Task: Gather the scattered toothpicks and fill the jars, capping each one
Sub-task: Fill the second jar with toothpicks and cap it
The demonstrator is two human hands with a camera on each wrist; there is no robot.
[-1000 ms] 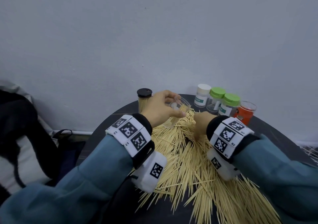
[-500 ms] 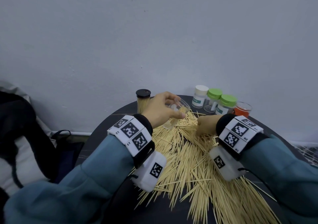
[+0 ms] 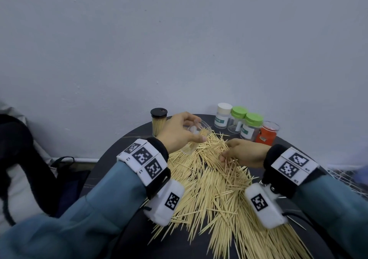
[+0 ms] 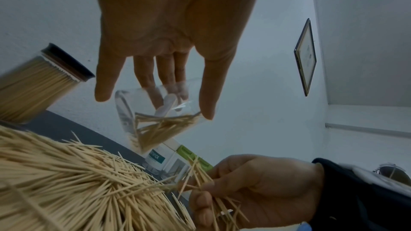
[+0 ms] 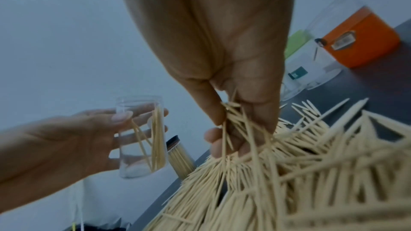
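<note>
A big heap of toothpicks [image 3: 215,187] [image 4: 55,182] [image 5: 289,173] covers the round dark table [image 3: 119,151]. My left hand [image 3: 179,133] [image 4: 155,92] [image 5: 73,134] grips a clear open jar [image 3: 196,133] [image 4: 153,115] [image 5: 140,136], tilted above the heap's far edge, with a few toothpicks inside. My right hand [image 3: 237,153] [image 4: 222,192] [image 5: 231,129] pinches a bunch of toothpicks at the heap, just right of the jar.
A full jar with a black cap [image 3: 158,120] [image 4: 40,80] stands at the far left. Behind the heap on the right stand a white-capped jar [image 3: 223,115], two green-capped jars [image 3: 250,126] and an orange jar [image 3: 267,133] [image 5: 360,39]. A wall is close behind.
My right hand has moved nearer and right, from beside the jar's mouth down into the heap, and closed on a bunch of toothpicks. The left hand has kept the jar in place.
</note>
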